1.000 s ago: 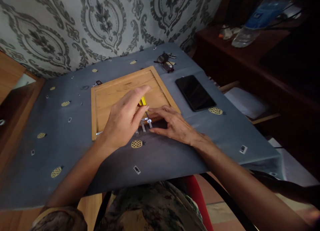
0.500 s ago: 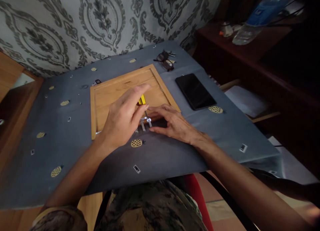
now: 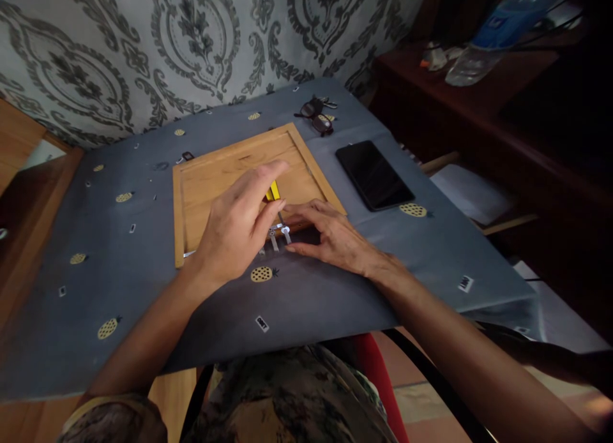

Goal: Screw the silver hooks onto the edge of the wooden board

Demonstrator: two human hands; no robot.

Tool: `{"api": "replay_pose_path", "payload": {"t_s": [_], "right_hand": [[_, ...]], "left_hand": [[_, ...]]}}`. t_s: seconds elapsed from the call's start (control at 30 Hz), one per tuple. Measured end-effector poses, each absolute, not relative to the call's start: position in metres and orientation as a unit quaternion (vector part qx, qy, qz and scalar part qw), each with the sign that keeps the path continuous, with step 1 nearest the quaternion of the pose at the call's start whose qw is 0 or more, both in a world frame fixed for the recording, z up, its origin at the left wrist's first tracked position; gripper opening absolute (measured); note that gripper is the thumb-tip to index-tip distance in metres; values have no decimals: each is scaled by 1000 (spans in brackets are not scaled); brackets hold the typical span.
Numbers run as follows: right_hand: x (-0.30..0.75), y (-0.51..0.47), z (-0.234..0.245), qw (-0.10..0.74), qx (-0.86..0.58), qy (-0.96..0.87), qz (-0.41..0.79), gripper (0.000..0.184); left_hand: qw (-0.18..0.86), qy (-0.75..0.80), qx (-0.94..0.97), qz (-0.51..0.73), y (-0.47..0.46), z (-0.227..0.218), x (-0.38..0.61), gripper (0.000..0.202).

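Note:
A yellow-handled screwdriver (image 3: 274, 191) is in my left hand (image 3: 238, 219), whose fingers are closed round the handle. Its thin shaft points down at a small silver metal fitting (image 3: 286, 233) with narrow prongs. This fitting lies at the near edge of a framed wooden board (image 3: 239, 164), and its prongs stick out past that edge. My right hand (image 3: 330, 234) steadies the fitting from the right, thumb by the prongs and fingers beside the shaft. Part of the fitting and board is covered by my left hand.
A black phone or tablet (image 3: 374, 175) lies right of the board. Behind it are dark glasses (image 3: 316, 115). The blue-grey tablecloth (image 3: 325, 296) hangs over the near edge. A plastic bottle (image 3: 483, 47) stands on dark furniture at the right; a patterned curtain (image 3: 201, 41) hangs behind.

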State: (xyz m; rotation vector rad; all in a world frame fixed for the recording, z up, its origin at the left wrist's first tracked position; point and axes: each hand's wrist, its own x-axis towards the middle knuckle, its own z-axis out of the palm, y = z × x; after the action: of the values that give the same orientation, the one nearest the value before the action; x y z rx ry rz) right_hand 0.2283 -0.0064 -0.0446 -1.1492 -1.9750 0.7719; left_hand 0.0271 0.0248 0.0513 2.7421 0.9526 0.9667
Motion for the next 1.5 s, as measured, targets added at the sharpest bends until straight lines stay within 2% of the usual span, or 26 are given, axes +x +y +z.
{"api": "replay_pose_path", "payload": {"t_s": [0.47,0.73,1.17,1.5], "right_hand": [[228,-7,-44,357,-449,-763,298,62],[228,-7,-42,344,-462,-769,277,64],[229,-6,-45,356,-447,-757,317,66],[229,-6,-45,356,-444,-763,306,64]], "left_hand": [[20,306,900,309,25,51,27,36],[49,320,897,300,27,54,24,38],[73,297,897,318,29,48,26,38],[35,311,902,297,27,51,27,37]]}}
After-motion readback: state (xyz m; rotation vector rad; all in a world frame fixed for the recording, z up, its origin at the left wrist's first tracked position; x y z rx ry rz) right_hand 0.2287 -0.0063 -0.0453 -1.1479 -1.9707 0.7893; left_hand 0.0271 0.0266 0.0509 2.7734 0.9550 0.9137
